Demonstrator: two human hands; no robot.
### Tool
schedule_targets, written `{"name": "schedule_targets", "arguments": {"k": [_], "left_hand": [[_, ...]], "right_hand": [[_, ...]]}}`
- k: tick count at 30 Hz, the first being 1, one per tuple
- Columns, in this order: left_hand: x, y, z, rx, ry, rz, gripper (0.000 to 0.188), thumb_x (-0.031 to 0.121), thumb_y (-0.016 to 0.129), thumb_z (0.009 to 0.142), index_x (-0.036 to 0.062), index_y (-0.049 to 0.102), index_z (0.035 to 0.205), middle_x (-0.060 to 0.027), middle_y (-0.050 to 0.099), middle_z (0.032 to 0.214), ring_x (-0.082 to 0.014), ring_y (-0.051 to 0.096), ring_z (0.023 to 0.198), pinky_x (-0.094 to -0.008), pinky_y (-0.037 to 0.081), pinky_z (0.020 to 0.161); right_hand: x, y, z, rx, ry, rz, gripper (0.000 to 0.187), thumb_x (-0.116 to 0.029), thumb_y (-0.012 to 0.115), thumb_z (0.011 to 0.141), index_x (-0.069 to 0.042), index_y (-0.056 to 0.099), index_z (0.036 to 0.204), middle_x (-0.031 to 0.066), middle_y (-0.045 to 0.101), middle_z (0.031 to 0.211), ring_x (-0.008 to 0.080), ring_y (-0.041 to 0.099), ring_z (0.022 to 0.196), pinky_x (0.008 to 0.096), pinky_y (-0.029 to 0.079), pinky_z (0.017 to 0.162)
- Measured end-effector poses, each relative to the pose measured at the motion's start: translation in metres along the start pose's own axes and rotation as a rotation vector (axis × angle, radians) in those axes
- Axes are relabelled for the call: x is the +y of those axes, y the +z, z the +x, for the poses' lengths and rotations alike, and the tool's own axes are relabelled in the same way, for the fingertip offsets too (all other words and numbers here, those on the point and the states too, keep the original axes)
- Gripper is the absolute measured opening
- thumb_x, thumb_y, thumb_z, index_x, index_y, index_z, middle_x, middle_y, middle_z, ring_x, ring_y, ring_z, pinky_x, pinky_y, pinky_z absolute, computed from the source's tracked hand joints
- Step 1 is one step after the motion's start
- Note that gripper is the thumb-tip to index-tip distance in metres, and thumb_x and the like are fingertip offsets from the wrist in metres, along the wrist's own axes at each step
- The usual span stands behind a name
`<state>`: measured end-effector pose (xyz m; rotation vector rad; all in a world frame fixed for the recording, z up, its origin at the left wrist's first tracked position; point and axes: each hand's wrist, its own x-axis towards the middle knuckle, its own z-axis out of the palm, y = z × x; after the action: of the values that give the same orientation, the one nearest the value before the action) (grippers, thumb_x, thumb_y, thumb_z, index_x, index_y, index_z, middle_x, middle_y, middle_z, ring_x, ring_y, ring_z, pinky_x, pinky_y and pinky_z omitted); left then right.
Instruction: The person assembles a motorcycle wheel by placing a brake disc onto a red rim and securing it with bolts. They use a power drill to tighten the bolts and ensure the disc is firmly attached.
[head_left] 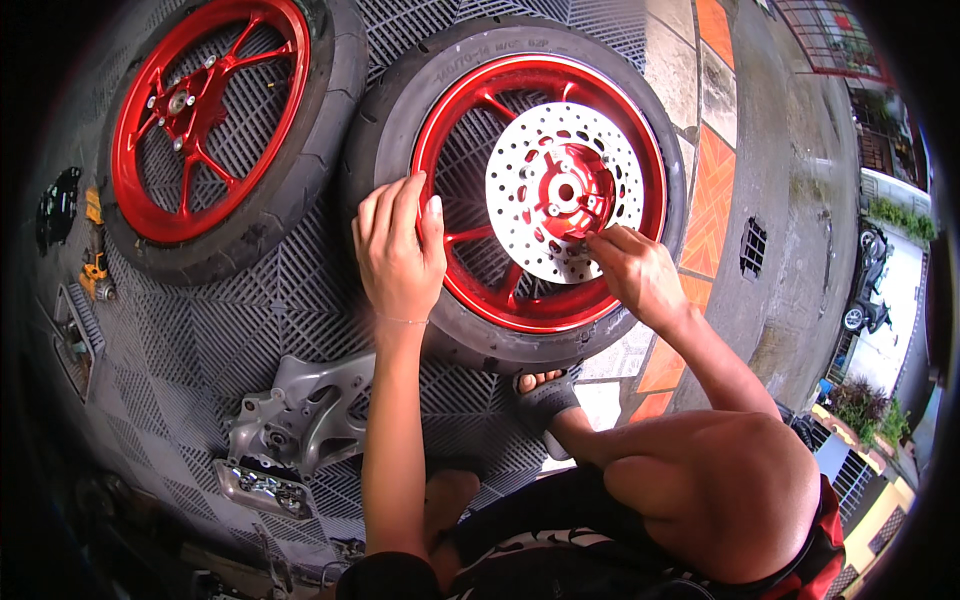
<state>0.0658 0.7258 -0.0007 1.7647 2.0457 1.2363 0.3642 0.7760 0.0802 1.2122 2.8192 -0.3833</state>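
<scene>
A red motorcycle wheel [484, 312] with a black tyre [398, 125] lies flat in front of me. A perforated silver brake disc [515, 160] sits over its red hub [572, 165]. My left hand [398, 245] rests on the left side of the tyre and rim, its fingers stretched out and nothing in them. At the lower right of the hub, my right hand [638, 270] has its thumb and fingers pinched together over the inner edge of the disc. Whatever lies between those fingertips is hidden.
A second red wheel [185, 205] lies at the upper left. A yellow power tool [95, 272] is at the far left. Nearer me are a grey metal bracket [300, 405] and a small tray of metal parts [262, 490]. Grey grid matting [200, 340] meets orange and white tiles [705, 200].
</scene>
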Motion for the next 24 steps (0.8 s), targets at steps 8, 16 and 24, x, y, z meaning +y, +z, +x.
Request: {"name": "schedule_targets", "arguments": {"k": [8, 16, 24], "left_hand": [[0.006, 0.007, 0.005, 0.006, 0.006, 0.03, 0.029, 0.019, 0.063, 0.103, 0.0005, 0.07, 0.123, -0.0135, 0.072, 0.118, -0.0328, 0.064, 0.112, -0.0454, 0.049, 0.098], [0.01, -0.016, 0.011, 0.006, -0.138, -0.022, 0.026, 0.03, 0.065, 0.097, 0.0078, 0.071, 0.11, -0.0116, 0.07, 0.107, -0.033, 0.064, 0.103, -0.0463, 0.049, 0.091], [0.008, -0.013, -0.009, 0.041, -0.078, -0.06, 0.031, 0.028, 0.06, 0.1, 0.0003, 0.063, 0.113, -0.014, 0.062, 0.115, -0.0297, 0.056, 0.111, -0.0441, 0.045, 0.097]], "right_hand": [[0.003, 0.0, 0.0, -0.095, 0.073, -0.094, 0.015, -0.014, 0.075, 0.089, -0.004, 0.068, 0.099, 0.0101, 0.066, 0.094, 0.0283, 0.07, 0.075, 0.0389, 0.058, 0.061], [0.007, 0.018, 0.008, -0.072, 0.121, -0.034, 0.015, -0.019, 0.069, 0.096, -0.008, 0.062, 0.102, 0.0143, 0.07, 0.091, 0.0343, 0.072, 0.073, 0.0459, 0.056, 0.058], [0.039, 0.058, -0.008, -0.153, 0.168, -0.19, 0.033, -0.03, 0.051, 0.111, -0.004, 0.071, 0.114, 0.0219, 0.072, 0.078, 0.0387, 0.07, 0.065, 0.05, 0.051, 0.057]]}}
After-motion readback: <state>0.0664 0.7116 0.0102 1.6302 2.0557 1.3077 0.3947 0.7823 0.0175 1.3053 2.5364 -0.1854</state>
